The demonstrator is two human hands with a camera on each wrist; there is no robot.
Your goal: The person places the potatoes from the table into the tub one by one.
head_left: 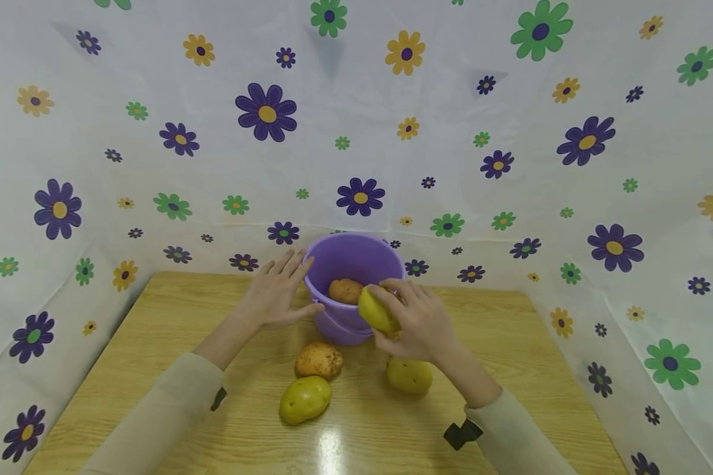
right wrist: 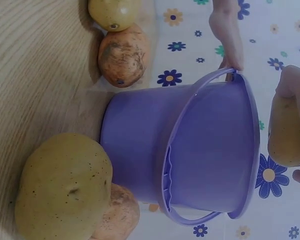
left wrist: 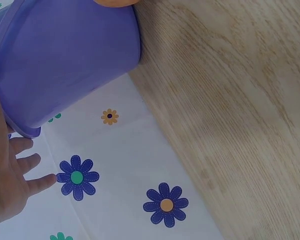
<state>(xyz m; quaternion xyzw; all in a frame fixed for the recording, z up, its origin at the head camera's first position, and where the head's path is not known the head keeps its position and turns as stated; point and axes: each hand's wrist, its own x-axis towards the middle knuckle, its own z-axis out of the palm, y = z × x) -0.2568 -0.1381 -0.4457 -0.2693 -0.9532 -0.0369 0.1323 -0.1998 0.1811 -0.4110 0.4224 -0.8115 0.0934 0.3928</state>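
A purple bucket (head_left: 346, 328) with its handle hanging down stands on the table, a brown potato (head_left: 344, 291) visible inside. My right hand (head_left: 420, 323) grips a yellow potato (head_left: 377, 310) at the bucket's front right rim. In the right wrist view this held potato (right wrist: 287, 132) is just beyond the rim. My left hand (head_left: 276, 293) has its fingers stretched out along the bucket's left side, the thumb at the rim. A dirt-marked brown potato (head_left: 319, 361) and a yellow potato (head_left: 305, 400) lie in front, and another yellow potato (head_left: 410, 376) lies under my right hand.
The wooden table (head_left: 172, 369) is backed and flanked by a white flowered cloth (head_left: 356, 152). In the right wrist view, a brownish potato (right wrist: 120, 212) lies partly hidden behind a large yellow one (right wrist: 65, 187), close to the bucket.
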